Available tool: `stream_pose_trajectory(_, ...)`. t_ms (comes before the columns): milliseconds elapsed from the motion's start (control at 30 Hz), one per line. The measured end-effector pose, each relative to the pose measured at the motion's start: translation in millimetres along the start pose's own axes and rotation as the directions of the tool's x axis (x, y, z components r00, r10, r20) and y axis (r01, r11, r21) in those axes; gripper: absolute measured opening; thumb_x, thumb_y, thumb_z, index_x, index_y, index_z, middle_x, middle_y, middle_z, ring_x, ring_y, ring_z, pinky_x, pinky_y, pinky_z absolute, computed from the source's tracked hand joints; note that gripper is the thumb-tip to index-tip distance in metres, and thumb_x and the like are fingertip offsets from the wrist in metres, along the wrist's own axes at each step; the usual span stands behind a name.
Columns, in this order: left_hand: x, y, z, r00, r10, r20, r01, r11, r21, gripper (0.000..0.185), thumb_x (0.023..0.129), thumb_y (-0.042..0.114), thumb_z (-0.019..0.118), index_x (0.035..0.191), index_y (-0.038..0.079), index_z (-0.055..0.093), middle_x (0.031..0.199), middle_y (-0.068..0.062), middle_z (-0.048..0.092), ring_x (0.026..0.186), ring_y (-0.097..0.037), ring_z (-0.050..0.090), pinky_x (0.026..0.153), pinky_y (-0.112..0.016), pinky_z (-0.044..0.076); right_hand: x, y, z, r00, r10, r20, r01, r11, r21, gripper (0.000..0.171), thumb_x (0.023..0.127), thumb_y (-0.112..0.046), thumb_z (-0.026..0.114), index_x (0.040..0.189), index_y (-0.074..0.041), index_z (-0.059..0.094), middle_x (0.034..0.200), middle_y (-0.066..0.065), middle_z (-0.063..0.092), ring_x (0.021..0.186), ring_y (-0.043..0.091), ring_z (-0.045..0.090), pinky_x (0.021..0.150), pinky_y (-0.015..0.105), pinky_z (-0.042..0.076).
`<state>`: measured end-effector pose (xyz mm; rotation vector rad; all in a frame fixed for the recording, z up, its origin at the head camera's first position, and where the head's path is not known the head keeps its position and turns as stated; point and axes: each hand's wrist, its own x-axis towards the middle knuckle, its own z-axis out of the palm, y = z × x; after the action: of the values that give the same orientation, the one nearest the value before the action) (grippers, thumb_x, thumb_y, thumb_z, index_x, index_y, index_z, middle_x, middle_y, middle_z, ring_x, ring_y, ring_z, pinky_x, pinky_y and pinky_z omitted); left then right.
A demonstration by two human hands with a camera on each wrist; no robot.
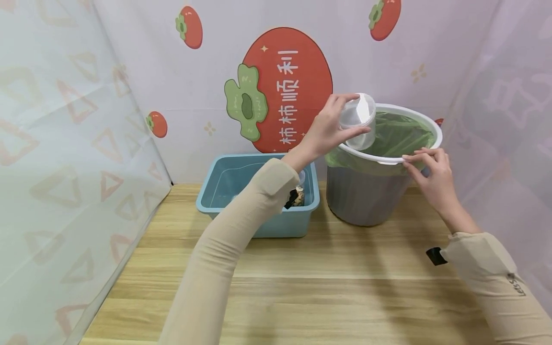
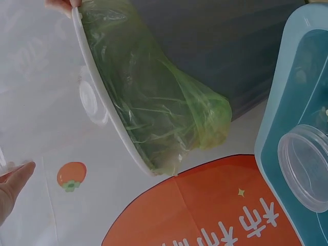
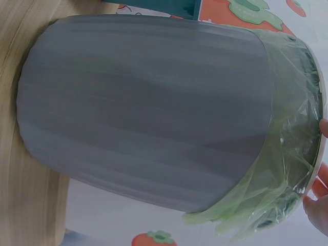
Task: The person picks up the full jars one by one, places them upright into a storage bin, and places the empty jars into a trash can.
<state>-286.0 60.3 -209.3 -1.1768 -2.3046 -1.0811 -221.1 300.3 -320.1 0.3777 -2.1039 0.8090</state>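
My left hand (image 1: 329, 122) holds a clear round plastic container (image 1: 361, 112) between thumb and fingers, tilted at the left side of the trash can's (image 1: 366, 191) opening. Whether anything is inside the container cannot be told. The grey trash can has a white rim (image 1: 431, 127) and a green plastic bag (image 1: 405, 132) lining it, folded over the outside. At the rim's front right, my right hand (image 1: 433, 175) pinches the edge with thumb and fingers; the right wrist view shows its fingertips (image 3: 316, 189) there.
A blue plastic basin (image 1: 207, 196) stands left of the trash can. Inside it, partly behind the left sleeve, are a clear round container (image 2: 307, 166) and some small light pieces (image 1: 299, 197). Behind hangs a printed cloth (image 1: 142, 57); a wooden table (image 1: 302, 297) lies below.
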Motion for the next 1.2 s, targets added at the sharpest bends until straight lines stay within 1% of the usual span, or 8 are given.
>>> stream_pose_trajectory(233,1.8,-7.4,15.5,0.995,0.091,-0.036,-0.089,0.995,0.037,0.063,0.073,0.026,0.073,0.124,0.002,0.044,0.115,-0.012,0.045,0.097,-0.016,0.046,0.072,-0.013,0.041,0.0,1.0,0.8,1.000,-0.003,-0.008,0.003,1.000,0.006,0.021,0.070,0.014,0.065,0.090,0.009,0.062,0.099,0.026,0.047,0.101,0.037,0.039,0.081,0.029,0.025)
stream_pose_trajectory(333,1.5,-10.6,20.4,0.996,0.086,-0.025,-0.084,0.993,0.081,0.060,0.074,0.025,0.072,0.123,0.001,0.046,0.117,-0.011,0.045,0.101,-0.016,0.048,0.077,-0.013,0.040,0.2,1.3,1.1,1.000,-0.004,-0.011,0.004,1.000,0.006,0.021,0.070,0.014,0.065,0.089,0.009,0.062,0.099,0.026,0.047,0.101,0.035,0.040,0.081,0.028,0.025)
stream_pose_trajectory(433,-0.8,-12.7,23.1,0.998,0.056,-0.005,-0.055,0.990,0.129,0.057,0.076,0.026,0.070,0.123,0.003,0.047,0.120,-0.011,0.044,0.107,-0.017,0.047,0.085,-0.013,0.037,-0.1,1.3,1.4,1.000,-0.004,-0.016,0.004,1.000,0.004,0.020,0.070,0.013,0.065,0.089,0.009,0.062,0.099,0.026,0.047,0.101,0.033,0.040,0.082,0.028,0.024)
stream_pose_trajectory(600,-8.7,-17.1,23.6,0.999,0.029,0.016,-0.032,0.983,0.183,0.047,0.080,0.024,0.066,0.120,0.005,0.050,0.118,-0.010,0.046,0.109,-0.016,0.047,0.090,-0.015,0.035,-0.5,1.5,1.8,1.000,0.001,-0.017,-0.001,1.000,0.003,0.020,0.070,0.013,0.066,0.089,0.009,0.062,0.098,0.026,0.048,0.101,0.033,0.040,0.081,0.028,0.025)
stream_pose_trajectory(800,-24.0,-21.3,19.0,0.997,-0.008,0.076,-0.008,0.978,0.207,0.041,0.084,0.024,0.061,0.120,0.006,0.051,0.114,-0.009,0.048,0.101,-0.016,0.049,0.082,-0.018,0.039,0.5,1.6,1.5,1.000,-0.010,-0.013,0.010,1.000,0.000,0.021,0.068,0.015,0.066,0.088,0.010,0.062,0.098,0.027,0.047,0.100,0.037,0.039,0.082,0.030,0.025)
stream_pose_trajectory(967,-40.9,-21.8,16.0,0.992,-0.037,0.118,0.014,0.983,0.186,0.040,0.084,0.023,0.060,0.120,0.007,0.050,0.114,-0.009,0.047,0.100,-0.019,0.049,0.080,-0.020,0.039,1.1,0.7,0.8,1.000,-0.013,-0.002,0.013,1.000,-0.005,0.023,0.067,0.017,0.066,0.088,0.010,0.062,0.097,0.028,0.047,0.098,0.039,0.039,0.081,0.035,0.026)
stream_pose_trajectory(1100,-56.9,-22.8,14.6,0.994,0.004,0.105,-0.020,0.988,0.155,0.038,0.083,0.019,0.062,0.117,0.005,0.052,0.113,-0.010,0.048,0.103,-0.019,0.048,0.086,-0.020,0.037,1.6,-0.1,-0.4,1.000,-0.024,0.012,0.024,1.000,-0.016,0.023,0.066,0.017,0.066,0.088,0.010,0.062,0.097,0.029,0.047,0.097,0.042,0.039,0.079,0.041,0.027)
stream_pose_trajectory(1200,-70.0,-23.6,13.5,0.995,0.050,0.091,-0.063,0.987,0.147,0.036,0.083,0.018,0.062,0.114,0.003,0.054,0.111,-0.010,0.049,0.103,-0.017,0.047,0.088,-0.019,0.037,1.6,-0.7,-2.0,0.999,-0.045,0.020,0.045,0.999,-0.029,0.024,0.066,0.017,0.067,0.088,0.010,0.062,0.097,0.029,0.049,0.095,0.042,0.040,0.078,0.044,0.028)
